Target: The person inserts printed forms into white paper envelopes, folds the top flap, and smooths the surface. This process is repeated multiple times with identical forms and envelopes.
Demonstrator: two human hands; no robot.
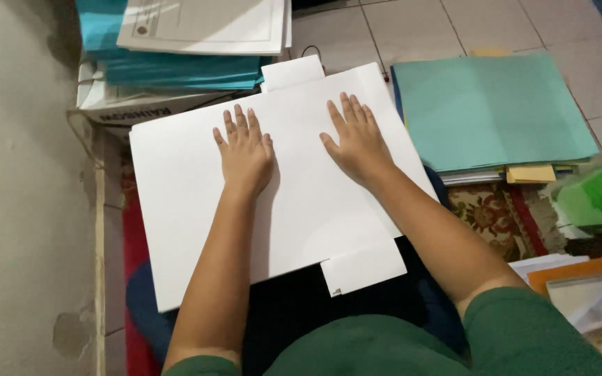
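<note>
Pressing flat, both hands lie open, fingers spread: left hand (245, 153) and right hand (357, 143) on white sheets (175, 202).

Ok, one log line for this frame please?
left hand: flat, palm down on large white paper sheet | right hand: flat on same sheet | teal paper folder stack: apart, to right

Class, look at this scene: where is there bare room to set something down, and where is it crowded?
Free: the large white card sheet left of the left hand, and the pale floor tiles above the teal paper folder. Crowded: the blue paper stack top left, and the green and orange papers at right.
</note>
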